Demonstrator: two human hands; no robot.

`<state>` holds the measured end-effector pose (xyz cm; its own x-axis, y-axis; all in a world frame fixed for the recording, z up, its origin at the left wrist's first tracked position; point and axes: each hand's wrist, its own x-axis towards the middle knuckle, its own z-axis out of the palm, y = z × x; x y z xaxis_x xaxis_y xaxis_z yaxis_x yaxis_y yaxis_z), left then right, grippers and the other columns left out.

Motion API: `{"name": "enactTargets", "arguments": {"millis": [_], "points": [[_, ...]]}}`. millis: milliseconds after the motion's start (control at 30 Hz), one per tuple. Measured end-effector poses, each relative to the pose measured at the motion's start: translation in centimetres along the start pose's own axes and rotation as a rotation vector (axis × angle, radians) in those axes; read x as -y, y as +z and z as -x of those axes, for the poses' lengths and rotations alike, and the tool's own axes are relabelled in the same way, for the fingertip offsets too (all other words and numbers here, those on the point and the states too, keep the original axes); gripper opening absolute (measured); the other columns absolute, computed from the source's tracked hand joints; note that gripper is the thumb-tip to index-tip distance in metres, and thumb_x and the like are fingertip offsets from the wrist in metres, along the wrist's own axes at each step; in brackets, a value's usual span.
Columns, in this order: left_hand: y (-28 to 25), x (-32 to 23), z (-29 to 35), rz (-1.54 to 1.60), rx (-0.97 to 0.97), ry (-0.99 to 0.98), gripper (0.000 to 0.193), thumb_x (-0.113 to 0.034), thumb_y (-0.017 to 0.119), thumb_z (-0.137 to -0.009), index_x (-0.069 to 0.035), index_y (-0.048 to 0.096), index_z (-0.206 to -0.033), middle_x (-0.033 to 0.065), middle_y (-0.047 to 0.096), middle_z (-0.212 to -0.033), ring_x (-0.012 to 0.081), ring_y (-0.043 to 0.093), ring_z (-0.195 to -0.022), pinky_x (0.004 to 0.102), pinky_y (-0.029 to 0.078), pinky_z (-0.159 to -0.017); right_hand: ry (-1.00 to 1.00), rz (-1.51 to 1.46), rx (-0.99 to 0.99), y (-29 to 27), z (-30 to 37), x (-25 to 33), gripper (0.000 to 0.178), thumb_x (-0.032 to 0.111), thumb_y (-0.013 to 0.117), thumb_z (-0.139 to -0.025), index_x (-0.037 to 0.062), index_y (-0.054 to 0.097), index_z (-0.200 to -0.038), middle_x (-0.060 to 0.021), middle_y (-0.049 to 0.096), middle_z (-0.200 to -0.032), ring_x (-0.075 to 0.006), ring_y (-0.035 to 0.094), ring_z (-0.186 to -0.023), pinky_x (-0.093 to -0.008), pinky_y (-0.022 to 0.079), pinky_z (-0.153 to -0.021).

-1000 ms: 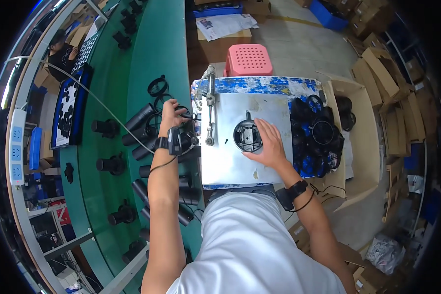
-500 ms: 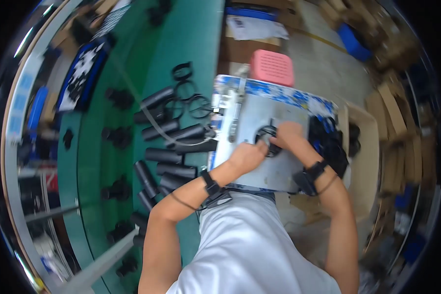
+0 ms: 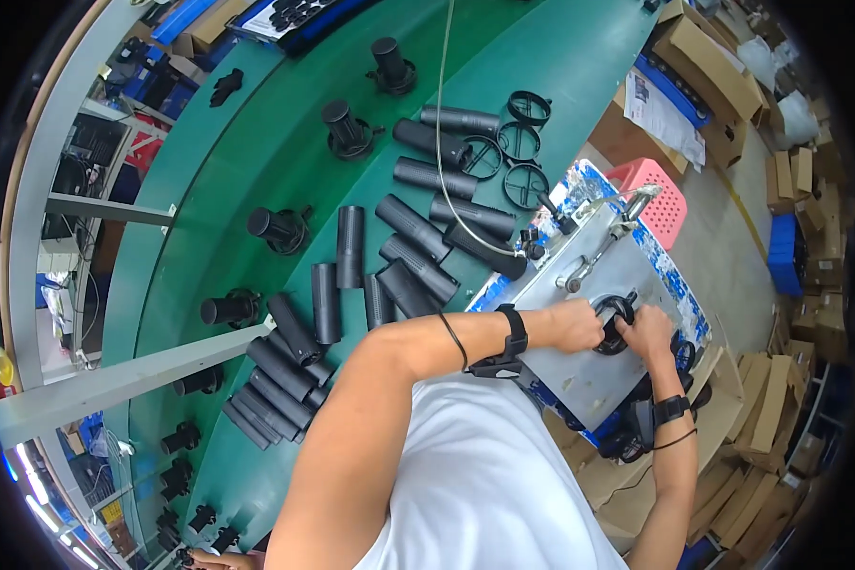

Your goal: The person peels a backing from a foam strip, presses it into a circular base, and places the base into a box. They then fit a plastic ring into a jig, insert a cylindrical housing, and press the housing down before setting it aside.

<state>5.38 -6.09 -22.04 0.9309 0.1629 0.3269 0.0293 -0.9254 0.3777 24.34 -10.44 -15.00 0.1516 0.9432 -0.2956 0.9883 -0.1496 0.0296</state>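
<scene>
A round black plastic part [image 3: 612,334] sits on the metal-topped work plate [image 3: 579,380]. My left hand [image 3: 577,325] is closed at its left edge; what its fingers hold, if anything, is hidden. At the opposite side, my right hand [image 3: 647,332] grips the black part with bent fingers. Just beyond my hands, a metal lever clamp [image 3: 598,249] is mounted on the same plate. Several black rings with crossbars [image 3: 525,186] and ribbed black tubes [image 3: 413,228] lie on the green bench to the left.
Black flanged cylinders [image 3: 350,131] stand in a row along the green conveyor [image 3: 323,180]. A thin pale hose [image 3: 442,104] hangs over the bench. Beyond the plate is a pink stool [image 3: 657,204]. Cardboard boxes [image 3: 774,399] stack at right. Another person's hand [image 3: 220,560] shows at lower left.
My view has swung left, so the bench and tubes fill more of it and the plate appears farther right. Both hands stay at the round black part.
</scene>
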Motion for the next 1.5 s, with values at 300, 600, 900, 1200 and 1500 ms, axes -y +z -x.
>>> {"name": "enactTargets", "arguments": {"millis": [300,600,900,1200,1500], "points": [[-8.2,-2.7,9.7,0.252,-0.43,-0.534,0.017,-0.02,0.059,-0.085,-0.008,0.063,-0.096,0.0108,0.064,-0.088,0.0305,0.065,-0.073,0.0401,0.052,-0.062,0.019,-0.686,0.221,1.6,3.0,-3.3,0.041,0.031,0.067,-0.089,0.0024,0.058,-0.061,-0.0039,0.056,-0.052,-0.0098,0.055,-0.047,-0.0272,0.04,-0.044],[-12.9,-0.9,25.2,0.107,0.161,-1.787,0.093,-0.082,0.05,-0.073,0.008,0.07,-0.092,0.0253,0.069,-0.093,0.038,0.067,-0.093,0.0438,0.053,-0.082,0.255,-1.017,-0.59,7.6,3.4,-1.9,0.023,0.016,0.061,-0.094,0.0026,0.058,-0.076,0.006,0.044,-0.057,-0.0028,0.038,-0.052,-0.0207,0.032,-0.049],[-9.1,0.0,25.1,-0.01,-0.172,-1.921,0.079,-0.068,0.066,-0.068,0.005,0.062,-0.1,0.0209,0.07,-0.092,0.0363,0.068,-0.087,0.0432,0.053,-0.077,0.228,-1.025,-0.457,7.2,4.7,-1.8,0.021,0.018,0.06,-0.095,0.0038,0.059,-0.08,0.0062,0.049,-0.063,-0.0016,0.043,-0.056,-0.019,0.032,-0.052],[-14.6,-3.3,15.9,1.086,-0.895,-0.985,0.029,-0.018,0.076,-0.077,-0.002,0.055,-0.091,-0.0004,0.059,-0.081,0.0052,0.056,-0.071,0.0216,0.047,-0.063,-0.424,-1.075,-0.262,-4.5,9.7,9.4,0.079,0.029,0.081,-0.072,0.0008,0.044,-0.136,-0.0141,0.049,-0.135,-0.0252,0.057,-0.112,-0.035,0.047,-0.09],[-10.7,-4.0,4.3,1.41,-0.322,-0.89,0.024,-0.023,0.06,-0.094,-0.002,0.056,-0.105,0.0032,0.063,-0.074,0.0082,0.054,-0.058,0.0228,0.043,-0.054,-0.146,-0.772,-0.497,-5.2,14.2,8.2,0.056,0.006,0.073,-0.063,0.0051,0.061,-0.118,-0.0194,0.051,-0.13,-0.0336,0.061,-0.105,-0.0386,0.05,-0.088]]}}
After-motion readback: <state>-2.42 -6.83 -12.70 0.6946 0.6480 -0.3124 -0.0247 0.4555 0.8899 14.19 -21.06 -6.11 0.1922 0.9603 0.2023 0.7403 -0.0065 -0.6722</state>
